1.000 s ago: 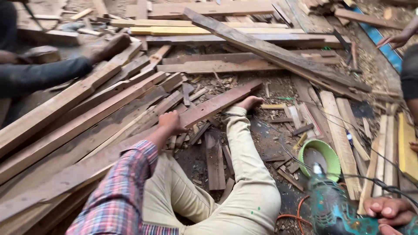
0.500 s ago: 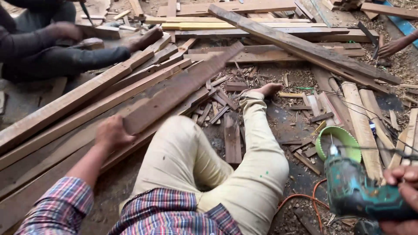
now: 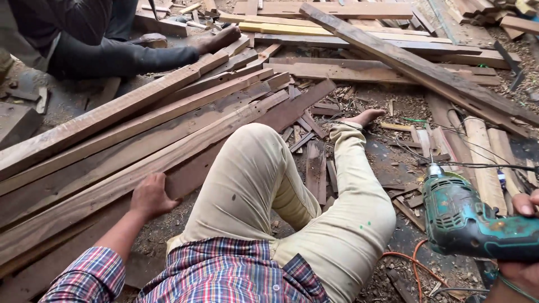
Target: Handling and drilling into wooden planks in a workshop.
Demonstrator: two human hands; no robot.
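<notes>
**Plank in one hand, drill in the other on a timber-strewn floor**

Seated on the floor (image 3: 393,163), a person rests the left hand (image 3: 150,196) on the near end of a dark plank (image 3: 281,115), fingers curled over its edge; the plank runs diagonally up toward the middle of the floor, lying against a row of longer boards (image 3: 112,151) at the left. The right hand (image 3: 519,241), at the right edge of the view, is wrapped round the handle of a green drill (image 3: 466,216), bit pointing up and away, not touching any wood. Judging by this, the plank is merely placed: no hole shows in it, and the drilling appears yet to begin. An orange cord (image 3: 412,264) loops on the floor beneath the drill. At the top left a second person's hand (image 3: 216,40) presses on another board. Offcuts and sawdust litter the middle. No packages, labels or signs are to be seen; the drill's markings are too small to make out.
</notes>
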